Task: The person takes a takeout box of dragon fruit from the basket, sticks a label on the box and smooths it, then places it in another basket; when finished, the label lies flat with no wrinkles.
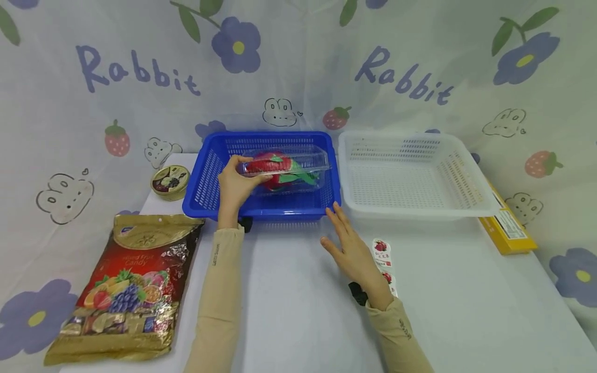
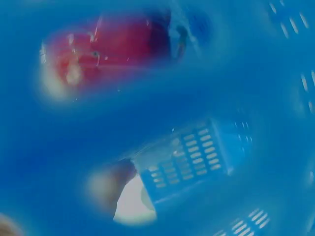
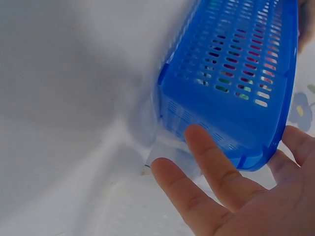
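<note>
My left hand (image 1: 237, 187) grips the left end of a clear plastic box (image 1: 311, 158) inside the blue basket (image 1: 270, 212). Red and green through its lid shows what looks like a dragon fruit (image 1: 270, 165). The left wrist view is blurred, with a red patch behind blue plastic. At the basket's front right corner, my right hand (image 1: 352, 256) has its fingers spread and holds nothing. In the right wrist view, its fingers (image 3: 209, 157) lie close to the basket rim; whether they touch it I cannot tell. Dragon fruit stickers (image 1: 382, 252) lie beside this hand.
A white basket (image 1: 420, 212) stands right of the blue one, with a yellow box (image 1: 510, 228) at its right side. On the left are a round gold tin (image 1: 170, 181) and a large bag of mixed fruit candy (image 1: 130, 290). A printed curtain (image 1: 298, 67) hangs behind.
</note>
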The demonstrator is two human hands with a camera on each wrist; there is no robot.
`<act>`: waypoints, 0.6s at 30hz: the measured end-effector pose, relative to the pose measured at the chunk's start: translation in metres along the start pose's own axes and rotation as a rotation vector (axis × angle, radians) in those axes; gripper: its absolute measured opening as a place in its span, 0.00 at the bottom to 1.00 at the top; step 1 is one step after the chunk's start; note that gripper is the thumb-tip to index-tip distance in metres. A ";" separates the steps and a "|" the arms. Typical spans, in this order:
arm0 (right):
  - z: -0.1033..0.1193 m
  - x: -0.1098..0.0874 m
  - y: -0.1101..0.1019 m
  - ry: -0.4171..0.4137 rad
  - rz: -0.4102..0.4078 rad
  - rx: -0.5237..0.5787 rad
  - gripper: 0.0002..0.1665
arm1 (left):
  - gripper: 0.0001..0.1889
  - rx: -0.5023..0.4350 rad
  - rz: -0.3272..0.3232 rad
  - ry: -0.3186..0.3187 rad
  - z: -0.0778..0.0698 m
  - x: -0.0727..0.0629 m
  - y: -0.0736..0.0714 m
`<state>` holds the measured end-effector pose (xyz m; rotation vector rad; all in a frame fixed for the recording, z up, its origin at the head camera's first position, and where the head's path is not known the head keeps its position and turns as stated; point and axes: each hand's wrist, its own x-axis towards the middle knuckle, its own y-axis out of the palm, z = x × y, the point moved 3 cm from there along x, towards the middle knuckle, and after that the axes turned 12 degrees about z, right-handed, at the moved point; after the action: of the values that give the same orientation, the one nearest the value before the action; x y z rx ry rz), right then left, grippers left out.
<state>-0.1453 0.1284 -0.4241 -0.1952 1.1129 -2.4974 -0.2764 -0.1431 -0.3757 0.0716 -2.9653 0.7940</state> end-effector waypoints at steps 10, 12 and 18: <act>0.009 -0.001 -0.016 -0.001 0.114 0.168 0.37 | 0.30 -0.182 -0.064 0.119 -0.013 -0.012 -0.004; 0.012 -0.002 -0.022 -0.008 0.121 0.218 0.36 | 0.29 -0.209 -0.068 0.134 -0.016 -0.017 -0.004; 0.024 -0.003 -0.043 -0.112 0.030 0.326 0.38 | 0.27 -0.231 -0.083 0.181 -0.022 -0.030 -0.003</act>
<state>-0.1484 0.1390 -0.3762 -0.2196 0.6484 -2.5608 -0.2455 -0.1339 -0.3580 0.1028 -2.8374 0.4200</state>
